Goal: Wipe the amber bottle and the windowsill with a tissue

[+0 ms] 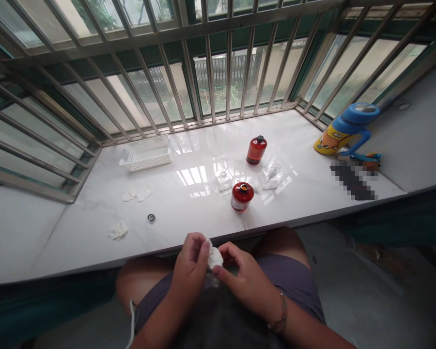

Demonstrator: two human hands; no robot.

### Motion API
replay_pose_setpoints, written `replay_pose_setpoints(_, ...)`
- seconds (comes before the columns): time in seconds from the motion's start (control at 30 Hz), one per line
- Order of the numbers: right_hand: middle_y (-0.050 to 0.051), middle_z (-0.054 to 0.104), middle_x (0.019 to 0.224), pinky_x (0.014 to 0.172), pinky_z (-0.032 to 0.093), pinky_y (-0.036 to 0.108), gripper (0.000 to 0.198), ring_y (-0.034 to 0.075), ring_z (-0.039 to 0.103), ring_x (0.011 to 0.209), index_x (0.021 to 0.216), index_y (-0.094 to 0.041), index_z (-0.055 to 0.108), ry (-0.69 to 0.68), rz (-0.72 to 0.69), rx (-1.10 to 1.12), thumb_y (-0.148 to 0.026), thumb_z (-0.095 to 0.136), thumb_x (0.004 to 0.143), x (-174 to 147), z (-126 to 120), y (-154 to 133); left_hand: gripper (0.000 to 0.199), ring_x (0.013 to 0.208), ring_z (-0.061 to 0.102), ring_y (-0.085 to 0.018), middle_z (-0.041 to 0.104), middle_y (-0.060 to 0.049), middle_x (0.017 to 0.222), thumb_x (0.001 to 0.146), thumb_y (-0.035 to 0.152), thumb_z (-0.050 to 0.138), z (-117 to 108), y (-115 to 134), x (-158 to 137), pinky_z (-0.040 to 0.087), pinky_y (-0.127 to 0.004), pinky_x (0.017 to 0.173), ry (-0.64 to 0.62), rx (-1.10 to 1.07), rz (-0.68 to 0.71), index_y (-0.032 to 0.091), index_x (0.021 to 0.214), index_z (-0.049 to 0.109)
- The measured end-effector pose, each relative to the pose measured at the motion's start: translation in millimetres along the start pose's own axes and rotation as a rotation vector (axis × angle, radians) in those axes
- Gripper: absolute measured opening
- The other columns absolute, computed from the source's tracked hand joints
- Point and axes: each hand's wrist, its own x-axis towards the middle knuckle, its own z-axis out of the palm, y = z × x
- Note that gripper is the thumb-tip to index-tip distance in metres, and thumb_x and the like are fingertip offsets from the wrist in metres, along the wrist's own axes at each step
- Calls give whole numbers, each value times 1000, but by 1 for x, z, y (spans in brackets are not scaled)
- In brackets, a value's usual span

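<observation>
Above my lap, just off the counter's front edge, a crumpled white tissue (215, 257) is pinched between both hands. My left hand (191, 265) grips its left side with thumb and fingers closed. On its right side, the thumb and fingertips of my right hand (242, 272) close on the edge. Whether anything is wrapped inside the tissue, I cannot tell. Beyond the hands stands a red bottle (242, 199) with an uncapped opening and a pale label. A small black ring-shaped cap (151, 217) lies to the left on the counter.
A second red bottle (256, 151) with a black top stands farther back. Clear plastic packets (272, 177) lie nearby. Crumpled tissues (118, 230) and a white basket (150, 164) are at left. A blue-and-yellow flask (343, 130) stands at right. Metal bars (209, 80) line the window behind the white counter (189, 218).
</observation>
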Motion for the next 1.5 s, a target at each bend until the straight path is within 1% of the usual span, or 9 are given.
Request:
replay_pose_setpoints(0.17,4,71,92,80,49,32,30,20,64,86,92,-23,72,125,-57,-157,-47,62,105,2,0,-2,20,75,60,-16,64,1,87,101,41,68,-2,-9,-2,47,-27,71,-34,173,112,24,108,62)
replay_pose_setpoints(0.33,4,73,97,82,51,31,34,20,67,90,101,-22,72,175,-10,20,-53,60,106,2,-2,3,62,87,69,-21,74,-4,103,78,41,93,-3,-11,3,53,-29,78,-211,-19,-18,24,127,61)
replay_pose_setpoints(0.43,2,70,93,79,52,30,39,19,64,86,104,-22,67,206,36,203,-60,58,105,2,0,9,40,84,68,-22,77,-6,95,89,52,82,-6,-5,6,51,-29,77,-268,29,-96,18,110,74)
replay_pose_setpoints(0.6,1,69,95,77,52,30,46,18,63,83,112,-24,61,287,109,442,-69,54,104,1,7,20,50,68,58,-18,72,-3,76,96,65,67,-11,2,8,42,-25,63,-259,24,-128,16,87,75)
replay_pose_setpoints(0.9,3,75,97,79,55,32,50,21,68,87,112,-21,69,50,140,353,-66,76,92,3,-3,8,36,67,62,-19,74,-3,77,105,51,58,-14,21,0,41,-27,64,-234,295,80,22,101,79)
replay_pose_setpoints(1.17,10,79,94,87,59,43,52,29,73,94,107,-20,76,353,102,452,-69,60,101,5,-14,14,40,67,55,-14,68,0,74,92,58,78,-25,12,8,42,-23,62,-121,-165,-216,17,90,77)
replay_pose_setpoints(1.33,7,72,97,87,59,44,23,27,70,93,104,-28,71,778,-323,-44,-47,58,107,-23,-37,2,51,108,71,-25,78,-12,119,97,65,68,-17,15,8,57,-42,102,-57,-731,-365,20,119,78)
replay_pose_setpoints(1.43,6,71,122,104,57,52,26,31,69,118,118,-37,68,659,-814,-462,-24,72,96,-33,-43,-13,66,140,61,-32,66,-17,151,104,72,46,-8,26,2,46,-52,121,-175,-906,-416,20,135,72)
replay_pose_setpoints(1.5,6,64,149,112,55,56,47,32,61,139,131,-39,61,473,-842,-582,-12,69,94,-26,-34,-21,74,151,52,-34,62,-16,156,103,76,40,1,31,-3,40,-53,126,-254,-942,-416,20,141,70)
